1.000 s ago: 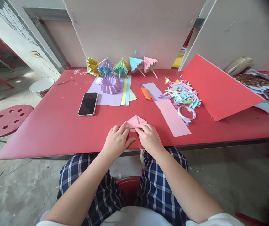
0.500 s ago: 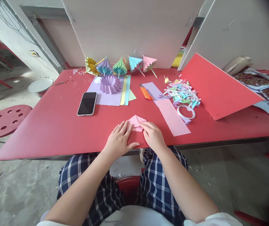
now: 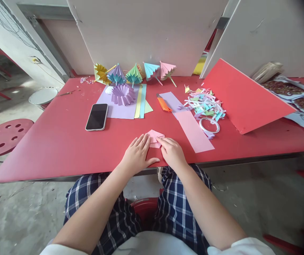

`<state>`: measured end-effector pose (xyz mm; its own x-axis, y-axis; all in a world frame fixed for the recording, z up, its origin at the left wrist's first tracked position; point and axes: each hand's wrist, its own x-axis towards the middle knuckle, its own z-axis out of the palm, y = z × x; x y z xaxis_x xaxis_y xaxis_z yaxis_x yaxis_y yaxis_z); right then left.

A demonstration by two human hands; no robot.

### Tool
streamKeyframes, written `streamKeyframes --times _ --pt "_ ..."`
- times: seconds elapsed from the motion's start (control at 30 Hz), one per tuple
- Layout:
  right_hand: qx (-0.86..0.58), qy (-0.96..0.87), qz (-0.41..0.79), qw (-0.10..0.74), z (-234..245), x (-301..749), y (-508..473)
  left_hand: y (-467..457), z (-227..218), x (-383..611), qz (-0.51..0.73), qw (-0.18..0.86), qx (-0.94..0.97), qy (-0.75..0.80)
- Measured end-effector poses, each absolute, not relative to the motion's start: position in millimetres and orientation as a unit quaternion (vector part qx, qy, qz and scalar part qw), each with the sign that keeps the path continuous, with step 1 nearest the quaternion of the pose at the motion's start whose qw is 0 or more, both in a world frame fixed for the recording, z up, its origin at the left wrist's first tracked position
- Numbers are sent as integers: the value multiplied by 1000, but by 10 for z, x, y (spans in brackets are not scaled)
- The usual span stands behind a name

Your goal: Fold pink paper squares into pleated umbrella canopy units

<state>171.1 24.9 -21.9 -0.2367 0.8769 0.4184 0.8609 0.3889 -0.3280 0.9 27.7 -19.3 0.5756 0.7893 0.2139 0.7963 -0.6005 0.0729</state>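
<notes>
A small folded piece of pink paper (image 3: 155,136) lies on the red table in front of me, with creased flaps and a point at the top. My left hand (image 3: 138,153) rests flat with fingers stretched out, its fingertips on the paper's left side. The thumb is spread toward the right. My right hand (image 3: 172,152) presses the paper's right side with an extended index finger, the other fingers curled beneath and partly hidden. A pink paper strip (image 3: 194,131) lies to the right of my right hand.
A phone (image 3: 97,117) and stacked coloured sheets (image 3: 121,112) lie left of centre. Several paper umbrellas (image 3: 136,75) stand at the back. An orange utility knife (image 3: 164,105), a tape roll (image 3: 209,125), paper scraps (image 3: 205,102) and a tilted red board (image 3: 247,99) are to the right.
My left hand has slid slightly, its fingers closer together, and less of the pink paper's left side shows. My right hand stays almost where it was. The view shifts a little.
</notes>
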Motion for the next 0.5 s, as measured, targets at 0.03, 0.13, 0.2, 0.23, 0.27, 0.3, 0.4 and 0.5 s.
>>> streamKeyframes --times 0.03,0.13,0.2,0.23,0.27,0.3,0.4,0.5 --pt "-551 -788 12 275 -218 1711 247 276 -198 13 -113 17 -887 -448" --pt "-546 -793 -1 271 -217 1707 242 270 -211 26 -111 19 -883 -456" --pt "-544 -796 -12 264 -221 1699 237 268 -215 32 -111 19 -880 -461" --pt "-544 -799 -19 256 -225 1694 234 266 -216 35 -112 19 -880 -462" --pt "-542 -803 -27 246 -230 1688 231 266 -215 38 -111 18 -880 -461" --pt "-541 -807 -34 234 -235 1682 228 265 -213 41 -110 16 -880 -461" --pt "-540 -814 -49 205 -249 1662 224 265 -208 46 -106 10 -881 -461" --pt "-549 -811 -51 197 -254 1649 229 268 -211 36 -110 6 -880 -461"
